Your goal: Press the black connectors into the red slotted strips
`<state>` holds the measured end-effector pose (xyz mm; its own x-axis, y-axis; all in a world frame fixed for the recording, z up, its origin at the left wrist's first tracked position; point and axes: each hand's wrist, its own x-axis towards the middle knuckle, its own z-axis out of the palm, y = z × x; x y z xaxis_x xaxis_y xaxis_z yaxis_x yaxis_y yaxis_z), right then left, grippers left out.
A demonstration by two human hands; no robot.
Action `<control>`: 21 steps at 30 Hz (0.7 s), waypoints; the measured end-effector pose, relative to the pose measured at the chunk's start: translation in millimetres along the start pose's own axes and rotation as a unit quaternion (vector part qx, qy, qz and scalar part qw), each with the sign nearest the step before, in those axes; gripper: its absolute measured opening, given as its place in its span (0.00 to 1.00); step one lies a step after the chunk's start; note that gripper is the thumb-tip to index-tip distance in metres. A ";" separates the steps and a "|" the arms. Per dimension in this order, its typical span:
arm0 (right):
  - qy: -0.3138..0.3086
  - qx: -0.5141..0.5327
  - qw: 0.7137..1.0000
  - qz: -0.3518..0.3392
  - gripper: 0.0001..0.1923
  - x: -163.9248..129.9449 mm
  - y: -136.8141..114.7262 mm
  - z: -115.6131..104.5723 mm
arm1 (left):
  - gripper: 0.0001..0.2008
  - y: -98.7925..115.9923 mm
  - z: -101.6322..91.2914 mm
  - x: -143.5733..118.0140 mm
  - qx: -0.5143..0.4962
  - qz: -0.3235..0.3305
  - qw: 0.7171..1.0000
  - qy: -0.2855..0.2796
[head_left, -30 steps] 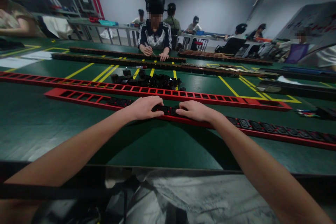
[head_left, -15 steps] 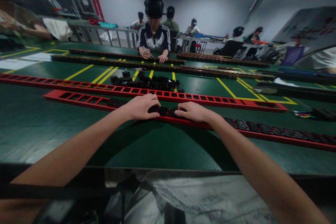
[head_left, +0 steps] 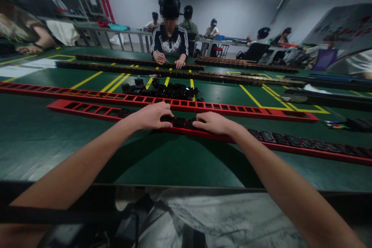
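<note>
A long red frame (head_left: 59, 104) with a row of openings lies across the table before me. Black socket-like modules (head_left: 267, 136) fill its openings from the middle to the right, while those near the left end are vacant. My left hand (head_left: 151, 116) is closed over the frame, thumb on the near side and fingers across the top. A short way to the right, my right hand (head_left: 214, 123) grips the same frame with bent fingers, its thumb at a black module. The fingertips of both hands are partly hidden behind the frame.
Behind it lies a second red frame (head_left: 270, 115) with vacant openings. A pile of black parts (head_left: 165, 90) sits beyond that. Dark long rails (head_left: 130, 70) cross the green table (head_left: 186, 162) farther back. A co-worker (head_left: 170, 42) sits opposite. Cables (head_left: 337, 124) lie at right.
My left hand has shifted slightly left along the red frame. The right hand stays nearly in place. At far left, another person's arm has lowered to the table.
</note>
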<state>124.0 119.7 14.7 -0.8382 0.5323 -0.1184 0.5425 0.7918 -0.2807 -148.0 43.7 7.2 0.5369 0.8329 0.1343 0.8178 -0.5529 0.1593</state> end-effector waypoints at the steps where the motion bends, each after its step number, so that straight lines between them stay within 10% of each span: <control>1: 0.001 0.000 1.000 -0.001 0.25 -0.1 0.3 0.2 | 0.20 -1.0 -0.2 -0.5 -0.004 -0.001 1.000 -0.003; 10: 0.001 0.017 1.000 0.004 0.26 0.3 3.4 1.4 | 0.28 -30.5 -3.1 -12.6 -0.014 -0.082 0.991 -0.103; 21: -0.011 0.022 1.000 0.011 0.25 -1.4 5.5 -5.7 | 0.25 -2.1 9.0 -4.1 0.052 -0.074 0.996 -0.017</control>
<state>128.4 125.0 18.8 -0.8275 0.5420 -0.1467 0.5581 0.7656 -0.3199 -150.0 41.6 -2.6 0.4134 0.9067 0.0835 0.9050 -0.4193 0.0726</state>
